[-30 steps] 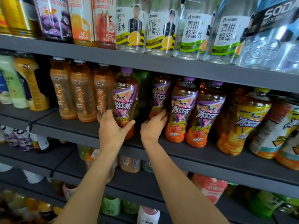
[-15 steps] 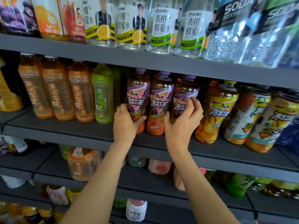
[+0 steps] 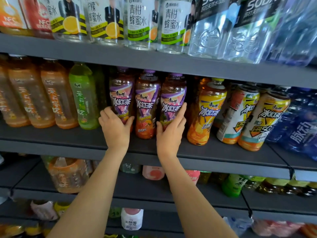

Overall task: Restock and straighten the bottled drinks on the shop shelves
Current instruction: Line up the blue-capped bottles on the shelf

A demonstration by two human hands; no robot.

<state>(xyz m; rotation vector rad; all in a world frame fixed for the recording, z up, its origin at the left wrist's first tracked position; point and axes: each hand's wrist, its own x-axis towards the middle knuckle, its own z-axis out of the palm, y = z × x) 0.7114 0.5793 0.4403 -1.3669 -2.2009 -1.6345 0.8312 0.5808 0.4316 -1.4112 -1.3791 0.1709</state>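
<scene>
Three purple-labelled iced tea bottles stand side by side on the dark middle shelf (image 3: pixel 223 152). My left hand (image 3: pixel 115 127) wraps the lower part of the left bottle (image 3: pixel 122 98). My right hand (image 3: pixel 171 131) grips the right bottle (image 3: pixel 173 98), fingers along its right side. The middle bottle (image 3: pixel 147 107) stands untouched between my hands, close against both neighbours. All three labels face forward.
Left of the row stand a green tea bottle (image 3: pixel 84 98) and several orange tea bottles (image 3: pixel 56 100). To the right are yellow iced tea bottles (image 3: pixel 208 110) and blue bottles (image 3: pixel 301 124). Clear water bottles (image 3: pixel 140 23) line the shelf above; more drinks fill the lower shelves.
My right hand went from the shelf front to the rightmost purple bottle. The three purple bottles now stand closed up in a straight row, and the view has shifted right.
</scene>
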